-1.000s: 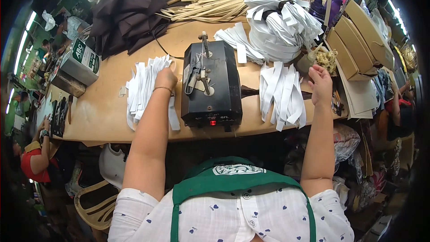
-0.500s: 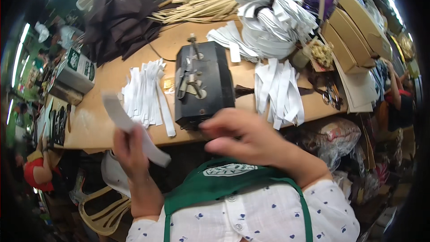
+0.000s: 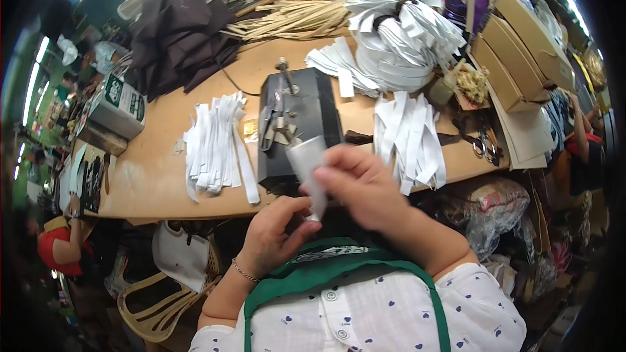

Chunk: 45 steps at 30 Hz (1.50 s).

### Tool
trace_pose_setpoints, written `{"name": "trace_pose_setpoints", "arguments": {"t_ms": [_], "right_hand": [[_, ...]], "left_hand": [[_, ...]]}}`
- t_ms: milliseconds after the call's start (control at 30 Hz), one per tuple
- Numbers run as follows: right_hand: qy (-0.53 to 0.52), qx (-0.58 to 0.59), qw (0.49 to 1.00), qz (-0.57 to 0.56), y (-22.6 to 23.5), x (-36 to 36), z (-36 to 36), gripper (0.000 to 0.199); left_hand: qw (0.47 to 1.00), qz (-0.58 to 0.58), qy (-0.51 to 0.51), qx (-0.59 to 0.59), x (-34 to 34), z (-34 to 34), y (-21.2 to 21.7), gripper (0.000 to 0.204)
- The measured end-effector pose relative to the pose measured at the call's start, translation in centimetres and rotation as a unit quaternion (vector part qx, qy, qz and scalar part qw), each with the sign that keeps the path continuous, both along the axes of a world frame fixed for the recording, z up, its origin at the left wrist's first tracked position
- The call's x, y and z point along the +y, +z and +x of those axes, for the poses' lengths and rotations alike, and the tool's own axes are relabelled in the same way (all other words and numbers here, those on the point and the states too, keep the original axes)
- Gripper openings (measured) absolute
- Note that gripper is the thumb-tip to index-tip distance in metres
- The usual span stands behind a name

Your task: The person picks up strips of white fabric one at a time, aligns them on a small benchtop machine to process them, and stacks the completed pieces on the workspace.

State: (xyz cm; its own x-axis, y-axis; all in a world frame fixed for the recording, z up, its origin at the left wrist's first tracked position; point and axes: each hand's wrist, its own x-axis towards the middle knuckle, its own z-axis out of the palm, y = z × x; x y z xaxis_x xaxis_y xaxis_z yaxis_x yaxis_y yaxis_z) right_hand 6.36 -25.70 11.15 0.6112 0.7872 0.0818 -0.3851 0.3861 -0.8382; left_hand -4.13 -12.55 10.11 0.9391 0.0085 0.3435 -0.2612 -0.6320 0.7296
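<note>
A white fabric strip (image 3: 306, 158) is held between both hands, over the table's front edge and before a black box-shaped machine (image 3: 318, 101) with metal parts on top. My left hand (image 3: 277, 228) pinches the strip's lower end. Higher up, my right hand (image 3: 362, 182) grips the strip between thumb and fingers, slightly blurred. To the machine's left lies a row of white strips (image 3: 215, 150), laid side by side. Another bunch of white strips (image 3: 405, 137) rests to its right, hanging a little over the edge.
Behind are a large tied bundle of white strips (image 3: 398, 39), pale wooden-looking sticks (image 3: 293, 16) and dark cloth (image 3: 176, 39). Scissors (image 3: 484, 146) and cardboard boxes (image 3: 515, 58) stand right. A metal tin (image 3: 116, 107) is at left; a chair (image 3: 153, 303) stands below.
My left hand has moved right with the strip, from the table's left front to before the machine. My right hand, which held nothing visible, now grips the strip too.
</note>
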Motion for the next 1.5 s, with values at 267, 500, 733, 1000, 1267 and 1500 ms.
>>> {"name": "trace_pose_setpoints", "arguments": {"t_ms": [267,500,733,1000,1267,1500], "right_hand": [[-0.070,0.002,0.996,-0.057,-0.3,1.3,8.8,0.010],[0.030,0.062,0.997,-0.037,-0.4,4.0,12.0,0.010],[0.047,0.060,0.996,-0.042,-0.2,5.0,11.8,0.008],[0.053,0.063,0.996,-0.027,0.1,5.5,11.5,0.013],[0.033,0.051,0.998,-0.033,-0.2,4.8,11.7,0.011],[0.075,0.055,0.992,0.085,0.5,-1.3,6.1,0.011]], "left_hand": [[0.978,-0.195,0.056,0.047,3.8,-2.7,-1.9,0.031],[0.974,-0.217,0.061,0.026,4.8,-3.2,-2.0,0.037],[0.971,-0.231,0.050,0.045,4.6,-3.2,-2.2,0.040],[0.966,-0.252,0.042,0.049,4.6,-3.2,-2.1,0.043],[0.916,-0.359,-0.094,0.150,2.4,-2.1,-1.3,0.054],[0.601,-0.665,-0.253,0.364,-5.2,3.7,-2.3,0.071]]}}
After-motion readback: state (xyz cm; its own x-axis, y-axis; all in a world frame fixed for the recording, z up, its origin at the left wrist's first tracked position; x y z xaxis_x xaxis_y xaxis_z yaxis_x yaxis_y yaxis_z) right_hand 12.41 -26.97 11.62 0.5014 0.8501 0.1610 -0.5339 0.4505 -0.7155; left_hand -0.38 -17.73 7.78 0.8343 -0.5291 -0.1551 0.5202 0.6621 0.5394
